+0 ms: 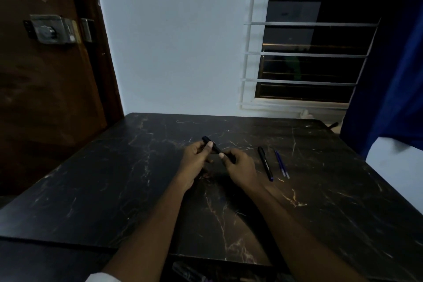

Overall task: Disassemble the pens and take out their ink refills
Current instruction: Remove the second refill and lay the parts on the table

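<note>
A scrap of white sleeve [100, 278] is seen nearest, below the near edge of the dark, marble-veined surface [114, 178], and two bare forearms are stretched from there toward its middle. A slim black plastic pen [216, 149] is held just above the middle of the surface, a little toward the far edge. Its far-left end is pinched by the left grip [196, 158], thumb on top and fingers curled beneath; its near-right end is enclosed by the right grip [240, 167], likewise closed round the barrel. The long axis is thus laid diagonally, from far left to near right, with a short length of barrel exposed between the two grips; neither hand is the nearer, one end being held by each. The coming move is judged to be a twist or pull along that axis. Toward the right edge a second black pen with a blue tip [265, 163] is laid on the surface, with two thin blue ink refills [281, 163] just beside it, parallel and untouched.
</note>
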